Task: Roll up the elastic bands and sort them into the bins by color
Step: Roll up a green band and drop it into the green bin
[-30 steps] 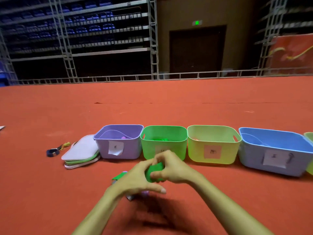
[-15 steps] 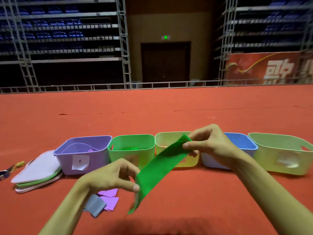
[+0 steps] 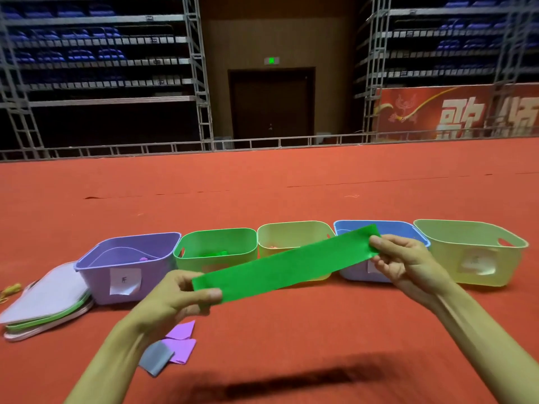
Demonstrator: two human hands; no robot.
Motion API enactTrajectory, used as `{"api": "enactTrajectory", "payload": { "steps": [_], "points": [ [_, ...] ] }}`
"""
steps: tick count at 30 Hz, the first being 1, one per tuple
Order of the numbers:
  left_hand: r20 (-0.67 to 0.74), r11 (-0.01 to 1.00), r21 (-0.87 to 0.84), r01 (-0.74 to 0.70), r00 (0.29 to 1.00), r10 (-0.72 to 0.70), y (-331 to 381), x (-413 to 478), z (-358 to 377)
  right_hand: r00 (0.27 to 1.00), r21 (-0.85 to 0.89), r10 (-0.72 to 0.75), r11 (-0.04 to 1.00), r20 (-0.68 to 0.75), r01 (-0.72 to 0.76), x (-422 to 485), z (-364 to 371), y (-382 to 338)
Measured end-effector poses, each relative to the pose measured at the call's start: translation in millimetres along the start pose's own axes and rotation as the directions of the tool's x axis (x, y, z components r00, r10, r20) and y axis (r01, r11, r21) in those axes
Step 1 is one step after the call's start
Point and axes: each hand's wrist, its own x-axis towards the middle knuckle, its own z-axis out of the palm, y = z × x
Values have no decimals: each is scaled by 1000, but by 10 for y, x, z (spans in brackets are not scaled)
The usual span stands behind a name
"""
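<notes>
A flat green elastic band (image 3: 287,265) is stretched out in the air between my two hands. My left hand (image 3: 178,298) pinches its lower left end, and my right hand (image 3: 405,259) pinches its upper right end. Behind the band stands a row of bins on the red floor: purple bin (image 3: 128,268), green bin (image 3: 217,247), yellow bin (image 3: 291,236), blue bin (image 3: 390,228) and a pale green bin (image 3: 472,252). Folded purple bands (image 3: 180,341) and a grey band (image 3: 154,358) lie on the floor under my left forearm.
A stack of flat zip pouches (image 3: 43,304) lies left of the purple bin, with a small yellow item (image 3: 10,288) beyond it at the frame edge. Red carpet (image 3: 291,185) stretches back to a metal rail and scaffolding.
The balled green band has been unfolded and pulled out flat. My right hand moved right and my left hand stayed lower left, spreading the band to full length.
</notes>
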Motion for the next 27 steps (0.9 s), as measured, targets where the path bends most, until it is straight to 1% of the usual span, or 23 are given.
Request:
{"api": "enactTrajectory", "payload": {
  "steps": [2, 4, 6, 7, 9, 10, 11, 13, 15, 17, 18, 19, 20, 21, 22, 23, 25, 27],
  "points": [
    [-98, 994, -104, 13, 995, -24, -70, -8, -7, 999, 88, 31, 996, -13, -30, -41, -49, 86],
    [-141, 990, -140, 13, 989, -33, -135, -41, -22, 997, 127, 74, 989, -17, -72, -94, -94, 149],
    [-164, 990, -140, 15, 986, -38, -145, -91, -31, 995, 121, 89, 989, -46, -83, -142, -150, 184],
    [-172, 991, -134, 17, 984, -41, -148, -99, -32, 994, 87, 83, 993, -75, -77, -163, -186, 198],
    [-202, 997, -60, 58, 977, -69, -136, -100, 0, 991, -59, 43, 997, -128, -51, -192, -228, 241],
    [-218, 995, -17, 96, 971, -97, -141, -105, 22, 991, -133, 10, 991, -132, -27, -195, -219, 273],
    [-220, 991, 21, 132, 968, -124, -153, -107, 46, 992, -168, -20, 986, -127, -2, -198, -182, 296],
    [-148, 973, 120, 197, 973, -179, -162, -101, 88, 995, -174, -71, 983, -74, 58, -178, -117, 314],
    [-66, 932, 248, 265, 964, -257, -145, -110, 143, 995, -176, -99, 979, 31, 103, -162, -6, 250],
    [-41, 886, 377, 271, 960, -276, -141, -82, 202, 984, -226, -121, 963, 129, 148, -147, 158, 157],
    [-67, 858, 446, 253, 966, -250, -126, -50, 276, 974, -295, -126, 939, 190, 179, -151, 277, 110],
    [-104, 833, 514, 206, 979, -178, -85, -13, 392, 957, -377, -124, 900, 261, 219, -159, 416, 73],
    [-123, 827, 549, 120, 991, -62, -13, 16, 533, 934, -451, -102, 854, 341, 258, -161, 554, 50],
    [-110, 838, 546, -5, 991, 78, 87, 54, 690, 911, -519, -52, 808, 409, 279, -151, 690, 40],
    [-85, 861, 495, -120, 979, 185, 202, 108, 829, 893, -575, 3, 766, 450, 287, -136, 798, 24],
    [-60, 894, 401, -199, 968, 243, 330, 165, 963, 883, -614, 34, 731, 468, 298, -122, 879, 1],
    [-70, 943, 247, -223, 966, 247, 540, 253, 1130, 882, -669, 6, 654, 471, 353, -95, 945, -64],
    [-120, 951, 205, -232, 958, 259, 644, 313, 1182, 891, -699, -70, 595, 448, 398, -82, 945, -145]
  ]
}}
